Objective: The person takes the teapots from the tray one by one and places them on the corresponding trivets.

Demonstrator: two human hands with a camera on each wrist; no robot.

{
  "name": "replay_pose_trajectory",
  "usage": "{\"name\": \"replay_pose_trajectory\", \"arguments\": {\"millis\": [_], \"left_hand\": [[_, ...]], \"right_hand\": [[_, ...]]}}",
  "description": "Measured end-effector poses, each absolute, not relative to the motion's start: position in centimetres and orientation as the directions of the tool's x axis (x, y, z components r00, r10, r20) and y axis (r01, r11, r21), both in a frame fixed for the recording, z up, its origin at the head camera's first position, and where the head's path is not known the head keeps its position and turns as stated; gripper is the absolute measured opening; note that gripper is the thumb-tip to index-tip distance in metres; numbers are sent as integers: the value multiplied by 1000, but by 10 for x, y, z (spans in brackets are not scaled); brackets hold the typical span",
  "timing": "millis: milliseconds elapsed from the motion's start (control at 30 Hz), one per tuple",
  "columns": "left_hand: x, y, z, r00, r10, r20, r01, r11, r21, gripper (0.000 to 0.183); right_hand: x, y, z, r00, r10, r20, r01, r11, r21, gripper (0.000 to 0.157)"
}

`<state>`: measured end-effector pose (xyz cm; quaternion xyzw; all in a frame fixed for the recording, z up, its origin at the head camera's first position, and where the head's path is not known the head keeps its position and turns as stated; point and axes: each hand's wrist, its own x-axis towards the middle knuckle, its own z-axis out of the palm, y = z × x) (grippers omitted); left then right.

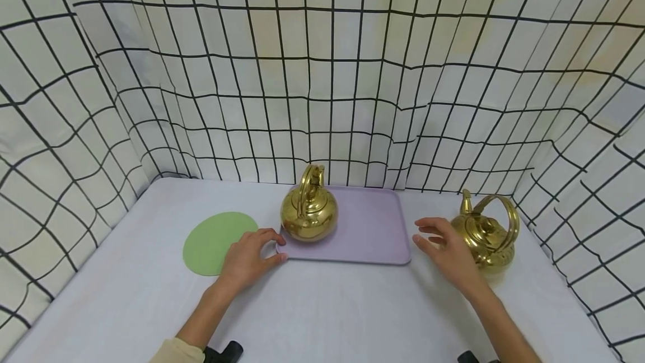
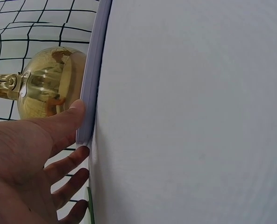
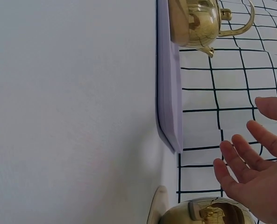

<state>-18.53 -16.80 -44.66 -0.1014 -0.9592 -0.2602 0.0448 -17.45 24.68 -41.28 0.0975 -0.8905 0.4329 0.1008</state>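
A lilac tray lies on the white table with a shiny brass teapot standing at its left end. My left hand is at the tray's front left corner. In the left wrist view its thumb lies on the tray rim, with the index fingertip beside the corner. My right hand is raised off the tray's right end, fingers spread and loosely bent, holding nothing. Just beyond it stands a second brass teapot with an arched handle, partly hidden by that hand.
A flat green round mat lies to the left, partly behind my left hand. In the right wrist view a beige disc shows under the second teapot. White cloth walls with a black grid surround the table's back and sides.
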Motion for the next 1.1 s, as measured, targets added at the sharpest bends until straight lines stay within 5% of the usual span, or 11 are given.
{"name": "replay_pose_trajectory", "arguments": {"millis": [1100], "left_hand": [[-184, -166, -445, -974, 175, 146, 225, 843, 488, 22]], "right_hand": [[-184, 241, -440, -965, -232, 124, -241, 590, -770, 45]]}}
